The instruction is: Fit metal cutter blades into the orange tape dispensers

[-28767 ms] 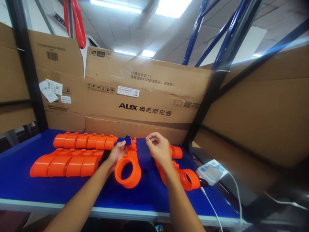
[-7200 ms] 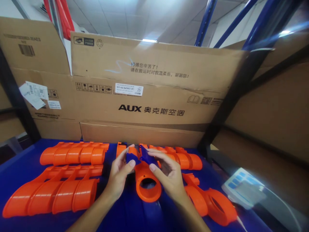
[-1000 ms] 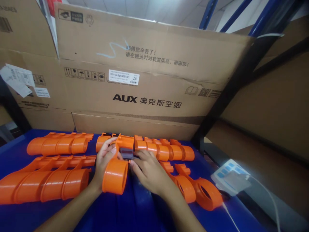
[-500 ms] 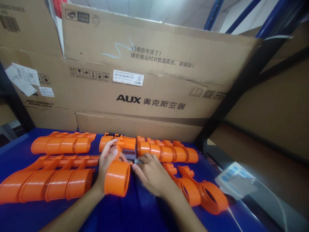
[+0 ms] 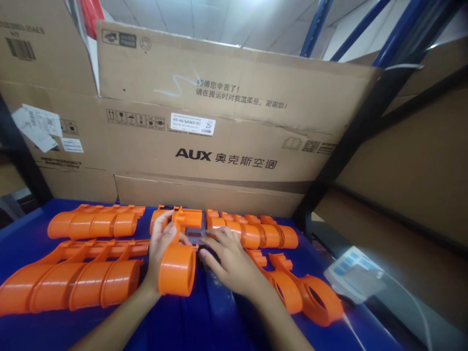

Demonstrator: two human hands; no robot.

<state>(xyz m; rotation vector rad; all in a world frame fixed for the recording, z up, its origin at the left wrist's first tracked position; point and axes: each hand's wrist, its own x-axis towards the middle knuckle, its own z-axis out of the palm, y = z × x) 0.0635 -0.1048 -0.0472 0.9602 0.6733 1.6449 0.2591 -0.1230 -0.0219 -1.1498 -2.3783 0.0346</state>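
Printed brown cardboard (image 5: 234, 107) fills the upper frame. Below spreads a blue surface (image 5: 47, 331), with rows of orange parts (image 5: 87, 282) at lower left and right. Lower centre, one orange piece (image 5: 177, 268) is clasped in my left fingers (image 5: 168, 235). Beside it my right fingers (image 5: 219, 235) bend; whether they pinch anything, I cannot tell.

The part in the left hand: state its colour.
The part is bright orange where visible; the head view shows it best.

Left grip (image 5: 157, 251) upright, wrapped closed; right grip (image 5: 228, 263) palm down, curled.
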